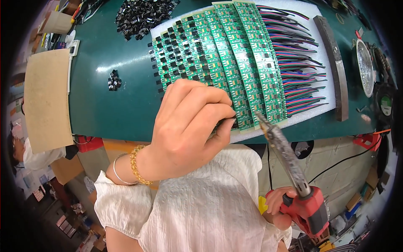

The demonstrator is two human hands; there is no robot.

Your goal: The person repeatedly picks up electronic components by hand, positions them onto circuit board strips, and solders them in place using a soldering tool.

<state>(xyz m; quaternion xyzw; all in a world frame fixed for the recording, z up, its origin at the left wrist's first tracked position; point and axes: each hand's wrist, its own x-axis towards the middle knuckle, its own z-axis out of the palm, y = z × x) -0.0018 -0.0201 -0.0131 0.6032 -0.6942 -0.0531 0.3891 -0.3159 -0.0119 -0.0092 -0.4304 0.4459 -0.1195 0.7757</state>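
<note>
Green circuit boards (257, 54) overlap in strips at upper centre, black components (170, 30) leftward, multicoloured wires (299, 67) fringing the right. The left hand (184, 124) bunches its fingertips at their lower edge, any pinched item hidden; lower right, the right hand (276, 205) grips a red-handled soldering iron (289, 161).

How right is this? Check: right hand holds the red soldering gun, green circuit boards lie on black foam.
Wrong on color: the head view shows white foam, not black. The green circuit boards lie on it, and the right hand holds the red soldering gun.
</note>
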